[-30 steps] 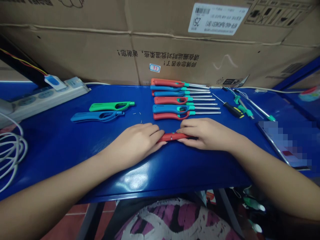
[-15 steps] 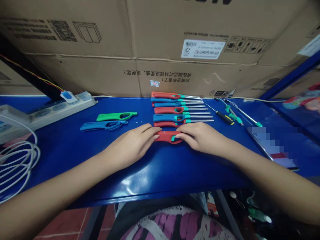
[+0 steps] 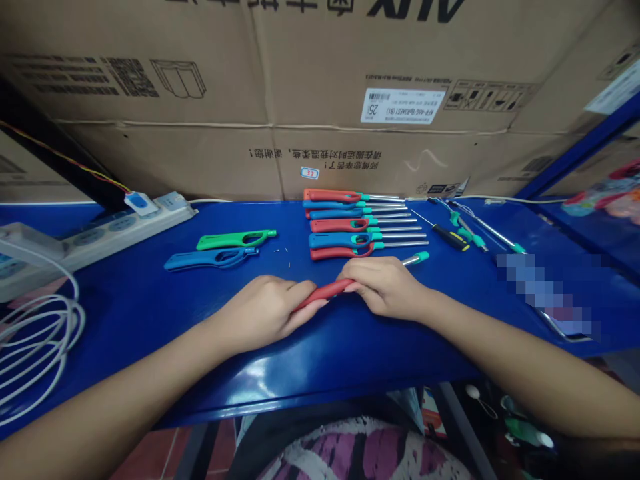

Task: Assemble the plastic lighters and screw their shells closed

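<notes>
A red lighter handle (image 3: 327, 291) is held between both hands over the blue table, tilted up to the right. My left hand (image 3: 267, 310) is closed round its left end, and my right hand (image 3: 383, 287) pinches its right end. Behind them lies a stack of red and blue lighters (image 3: 340, 225) with metal tubes pointing right. Beside my right hand, a metal tube with a teal end (image 3: 416, 259) shows. To the left lie a green handle (image 3: 235, 239) and a blue handle (image 3: 210, 259), with a few tiny pins (image 3: 283, 251) near them.
A power strip (image 3: 110, 230) and coiled white cable (image 3: 40, 347) are at the left. On the right are a yellow-black screwdriver (image 3: 453, 237), teal-ended tube parts (image 3: 493, 227) and a phone-like object (image 3: 555, 300). A large cardboard box (image 3: 310, 93) stands behind the blue table (image 3: 320, 367).
The red handle has turned onto its edge and tilted, its left end lower. Both hands have shifted down slightly. The teal-ended tube near my right hand has come into view.
</notes>
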Motion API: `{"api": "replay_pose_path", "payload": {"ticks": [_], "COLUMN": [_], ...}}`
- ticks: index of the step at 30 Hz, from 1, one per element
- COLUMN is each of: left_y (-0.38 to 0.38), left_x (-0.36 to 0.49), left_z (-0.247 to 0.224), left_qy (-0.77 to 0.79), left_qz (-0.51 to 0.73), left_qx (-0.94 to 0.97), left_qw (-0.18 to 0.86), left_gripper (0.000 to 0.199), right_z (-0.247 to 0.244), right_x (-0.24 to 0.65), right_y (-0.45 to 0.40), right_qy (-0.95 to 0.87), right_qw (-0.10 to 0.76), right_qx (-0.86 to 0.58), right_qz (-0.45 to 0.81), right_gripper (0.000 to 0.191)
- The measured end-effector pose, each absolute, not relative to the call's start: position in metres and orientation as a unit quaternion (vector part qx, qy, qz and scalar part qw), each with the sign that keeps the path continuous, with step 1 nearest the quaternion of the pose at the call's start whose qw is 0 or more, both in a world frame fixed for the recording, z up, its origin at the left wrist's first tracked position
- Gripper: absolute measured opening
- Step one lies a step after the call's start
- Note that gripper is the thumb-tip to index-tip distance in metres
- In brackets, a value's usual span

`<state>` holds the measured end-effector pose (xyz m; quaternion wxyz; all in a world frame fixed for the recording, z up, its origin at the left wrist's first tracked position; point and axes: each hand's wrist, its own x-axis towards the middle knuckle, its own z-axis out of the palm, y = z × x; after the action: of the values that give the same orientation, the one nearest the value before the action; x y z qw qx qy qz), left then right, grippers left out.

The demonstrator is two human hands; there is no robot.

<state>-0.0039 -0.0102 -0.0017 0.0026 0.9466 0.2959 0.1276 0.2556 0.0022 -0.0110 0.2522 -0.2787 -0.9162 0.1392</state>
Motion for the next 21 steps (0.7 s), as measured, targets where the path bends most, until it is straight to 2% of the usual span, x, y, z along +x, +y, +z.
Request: {"api": "replay_pose_path", "payload": {"ticks": [3,7,9,14,21], "left_y": [-0.006,0.006,0.009,0.003,0.002], "left_x": [-0.005,-0.015,-0.019,-0.013,-0.010], "left_z": [-0.003,-0.002,-0.001,-0.002,-0.007], "left_qy": [0.298,0.296,0.299,0.340,0.359], "left_qz": [0.110,0.112,0.122,0.117,0.108], "left_qx": [0.948,0.947,0.944,0.928,0.924], "left_qw": [0.015,0.047,0.067,0.100,0.083], "left_gripper": [0.041,0.039,0.037,0.033,0.032], "right_z": [-0.005,0.006,0.007,-0.001,0.004], "right_x": [0.259,0.275,0.283,0.285,0.273], "right_y": [0.005,0.015,0.019,0.017,0.011], "right_qy": [-0.927,-0.940,-0.940,-0.935,-0.931], "right_qw": [0.202,0.141,0.138,0.159,0.104], "right_qx": [-0.289,-0.308,-0.313,-0.316,-0.346], "right_qz": [0.125,0.032,0.012,-0.037,-0.050], "right_gripper": [0.031,0.028,0.022,0.025,0.026]}}
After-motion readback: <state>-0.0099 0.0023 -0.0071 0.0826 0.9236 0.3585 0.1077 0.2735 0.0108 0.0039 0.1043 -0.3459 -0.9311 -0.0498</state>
